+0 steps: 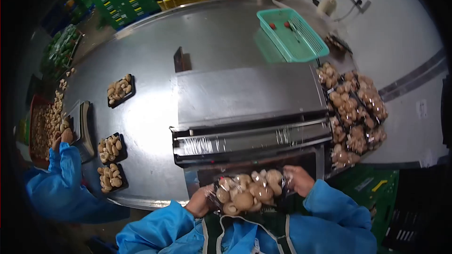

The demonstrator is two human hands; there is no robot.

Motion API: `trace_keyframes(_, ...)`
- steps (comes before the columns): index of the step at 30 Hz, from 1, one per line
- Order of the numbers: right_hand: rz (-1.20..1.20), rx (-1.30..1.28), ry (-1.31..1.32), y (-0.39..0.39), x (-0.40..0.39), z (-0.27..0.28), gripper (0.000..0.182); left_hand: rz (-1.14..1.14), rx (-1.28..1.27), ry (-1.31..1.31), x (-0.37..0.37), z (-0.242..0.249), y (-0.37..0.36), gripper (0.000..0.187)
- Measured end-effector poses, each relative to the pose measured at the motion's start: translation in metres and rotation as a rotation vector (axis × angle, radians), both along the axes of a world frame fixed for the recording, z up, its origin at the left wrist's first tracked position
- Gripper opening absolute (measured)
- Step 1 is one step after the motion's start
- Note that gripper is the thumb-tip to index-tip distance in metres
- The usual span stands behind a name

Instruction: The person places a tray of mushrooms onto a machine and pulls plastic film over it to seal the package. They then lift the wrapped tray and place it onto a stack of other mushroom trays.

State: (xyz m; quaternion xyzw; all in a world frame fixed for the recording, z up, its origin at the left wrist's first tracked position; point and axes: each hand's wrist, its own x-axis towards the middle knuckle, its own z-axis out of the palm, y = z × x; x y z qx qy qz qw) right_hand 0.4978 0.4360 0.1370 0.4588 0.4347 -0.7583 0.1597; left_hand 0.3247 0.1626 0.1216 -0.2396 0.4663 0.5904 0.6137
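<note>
Close to my body, a tray of mushrooms (247, 192) covered in clear film is held between both hands. My left hand (201, 200) grips its left end, with the fingers partly hidden by the tray and film. At the opposite end, my right hand (299, 180) closes around the edge. Just beyond the tray lies the film wrapping machine (254, 142), with a roller and strips of clear film along its front. Its flat metal top (249, 91) stretches away behind the roller.
Several wrapped mushroom trays (356, 108) are piled at the right. A green basket (308, 56) sits at the back right. Unwrapped mushroom trays (109, 149) stand on the steel table (146, 127) at left. There, a co-worker's hands (62, 137) are beside a scale (85, 129) and loose mushrooms (44, 124).
</note>
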Motion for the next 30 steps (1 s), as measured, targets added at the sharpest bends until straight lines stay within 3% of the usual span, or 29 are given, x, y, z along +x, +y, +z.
trace_keyframes(2, -0.38, -0.163, 0.317, 0.001, 0.013, -0.004, 0.023, 0.103, 0.109, 0.22, 0.006, -0.011, -0.008, 0.026)
trace_keyframes(3, -0.445, -0.151, 0.452, 0.0, 0.02, -0.013, 0.027, 0.141, 0.128, 0.348, 0.009, -0.011, -0.014, 0.027)
trace_keyframes(4, -0.449, -0.045, 0.352, -0.004, 0.012, 0.002, 0.034, 0.044, 0.072, 0.453, 0.008, -0.005, -0.013, 0.027)
trace_keyframes(7, -0.207, 0.441, 0.33, -0.02, 0.011, -0.004, 0.03, 0.005, 0.038, 0.611, 0.012, -0.011, -0.019, 0.027)
trace_keyframes(9, -0.209, 0.558, 0.273, -0.03, 0.003, -0.004, 0.019, 0.238, -0.043, 0.714, 0.021, 0.011, -0.004, 0.027)
trace_keyframes(11, -0.25, 0.675, 0.288, -0.034, -0.001, -0.016, 0.016, 0.224, -0.089, 0.768, 0.024, 0.006, -0.002, 0.024)
trace_keyframes(17, -0.431, 0.588, 0.288, -0.034, 0.026, -0.022, 0.02, 0.218, -0.167, 1.108, 0.027, -0.024, 0.004, 0.022)
trace_keyframes(18, -0.455, 0.61, 0.267, -0.035, 0.041, -0.024, 0.02, 0.197, -0.185, 1.052, 0.03, -0.019, -0.005, 0.021)
trace_keyframes(22, -0.589, 0.467, 0.179, -0.048, 0.103, -0.002, 0.019, 0.034, -0.163, 1.095, 0.032, -0.007, -0.006, 0.02)
trace_keyframes(23, -0.645, 0.458, 0.153, -0.053, 0.116, -0.008, 0.019, -0.184, -0.225, 1.358, 0.028, -0.004, 0.008, 0.019)
trace_keyframes(24, -0.683, 0.501, 0.089, -0.058, 0.128, -0.019, 0.02, -0.414, -0.274, 1.622, 0.024, -0.003, 0.02, 0.018)
trace_keyframes(25, -0.692, 0.624, 0.061, -0.067, 0.139, -0.047, 0.02, -0.618, -0.339, 1.656, 0.021, -0.003, 0.033, 0.014)
trace_keyframes(26, -0.698, 0.75, 0.03, -0.074, 0.147, -0.074, 0.02, -0.675, -0.258, 1.862, 0.019, -0.015, 0.046, 0.013)
trace_keyframes(28, -0.692, 1.023, 0.014, -0.087, 0.131, -0.093, 0.018, -0.842, -0.206, 1.981, 0.014, -0.012, 0.075, 0.011)
trace_keyframes(29, -0.695, 1.07, 0.013, -0.098, 0.126, -0.126, 0.015, -0.886, -0.163, 2.04, 0.013, -0.016, 0.084, 0.008)
trace_keyframes(30, -0.874, 0.975, 0.052, -0.112, 0.106, -0.145, 0.014, -0.887, -0.153, 2.048, 0.011, -0.022, 0.093, 0.008)
